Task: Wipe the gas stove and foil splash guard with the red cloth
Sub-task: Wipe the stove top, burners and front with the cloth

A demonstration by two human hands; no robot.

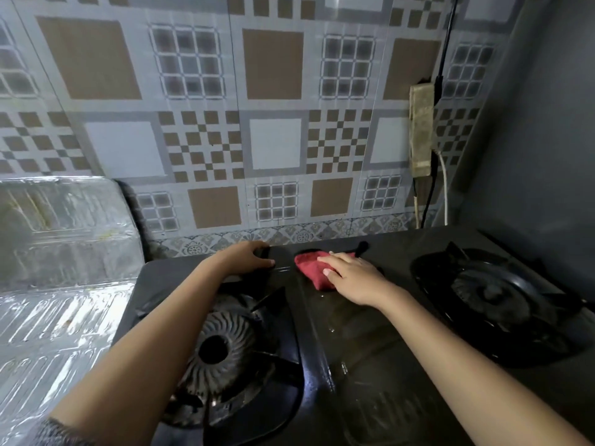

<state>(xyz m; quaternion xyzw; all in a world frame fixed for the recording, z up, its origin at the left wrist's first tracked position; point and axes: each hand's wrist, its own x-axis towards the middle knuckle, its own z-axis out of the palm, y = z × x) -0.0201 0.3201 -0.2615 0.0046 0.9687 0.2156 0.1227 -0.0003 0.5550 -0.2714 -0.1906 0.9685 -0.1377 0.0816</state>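
Tiled wall behind gas stove (354, 349): right hand (351, 278) is pressing red cloth (309, 268) with flat fingers; left hand (248, 255), gripping stove's rear rim, is nearer foil splash guard (64, 252).

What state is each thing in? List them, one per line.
gas stove: wet streaks down the middle
left burner: unlit
right burner: unlit
red cloth: bunched on the stove
right hand: flat on the cloth
left hand: resting at the stove's back edge
foil splash guard: upright, stained
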